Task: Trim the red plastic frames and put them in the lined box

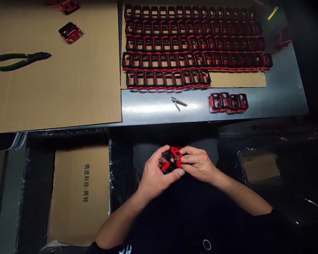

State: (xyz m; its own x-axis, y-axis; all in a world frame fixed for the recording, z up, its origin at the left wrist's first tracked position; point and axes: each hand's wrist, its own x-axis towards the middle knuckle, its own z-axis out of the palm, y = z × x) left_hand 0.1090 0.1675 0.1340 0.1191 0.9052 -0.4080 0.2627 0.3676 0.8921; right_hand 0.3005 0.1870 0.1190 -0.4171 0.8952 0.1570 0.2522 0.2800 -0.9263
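Close to my body, below the table edge, both hands hold a red and black plastic housing (176, 157). My left hand (157, 176) wraps it from the left, thumb along its lower side. A second red and black bit (165, 165) shows inside the left palm; whether it belongs to the same piece I cannot tell. My right hand (200, 164) grips the right side with its fingertips. On the metal table ahead lie small nail clippers (179, 103). To their right stands a short row of similar red and black housings (228, 102).
Several rows of housings (169, 61) stand on cardboard at the back. Green-handled cutting pliers (23, 60) and a loose housing (70, 32) lie on the left cardboard sheet (95, 88). A yellow tool (272, 13) lies far right. Boxes (79, 197) flank me below the table edge.
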